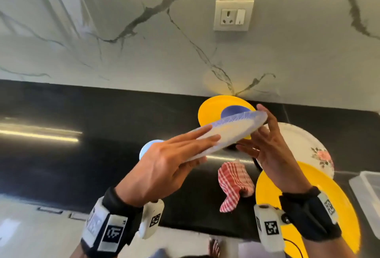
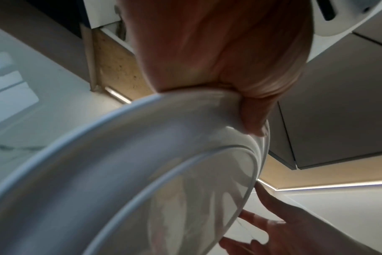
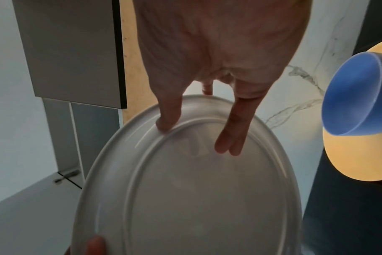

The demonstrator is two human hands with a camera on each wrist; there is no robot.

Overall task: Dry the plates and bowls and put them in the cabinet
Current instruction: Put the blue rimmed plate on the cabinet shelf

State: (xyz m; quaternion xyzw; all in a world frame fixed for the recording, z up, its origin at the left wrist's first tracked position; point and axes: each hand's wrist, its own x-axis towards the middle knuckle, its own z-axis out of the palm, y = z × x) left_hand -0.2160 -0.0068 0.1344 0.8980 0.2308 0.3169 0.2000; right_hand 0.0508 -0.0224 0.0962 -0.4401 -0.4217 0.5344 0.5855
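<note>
A translucent white plate [image 1: 230, 130] is held tilted above the black counter [image 1: 102, 114], its far edge raised. My left hand [image 1: 205, 144] pinches the near rim, straight fingers on top and thumb beneath. My right hand [image 1: 253, 130] holds the far right rim, one finger over the edge and the others spread under it. In the left wrist view my left hand [image 2: 240, 103] presses on the plate [image 2: 142, 172]. The right wrist view shows the fingers [image 3: 229, 138] lying on the plate's underside [image 3: 207, 198]. A red checked cloth [image 1: 234, 183] lies crumpled on the counter below.
At the back stands a yellow plate [image 1: 209, 112] with a blue bowl [image 1: 232, 112] on it. A floral white plate [image 1: 308, 144] and a second yellow plate [image 1: 320, 196] lie right, beside a clear container [image 1: 368, 192]. A pale blue bowl [image 1: 147, 146] sits behind my left hand. Grey upper cabinets [image 2: 338, 103] hang overhead.
</note>
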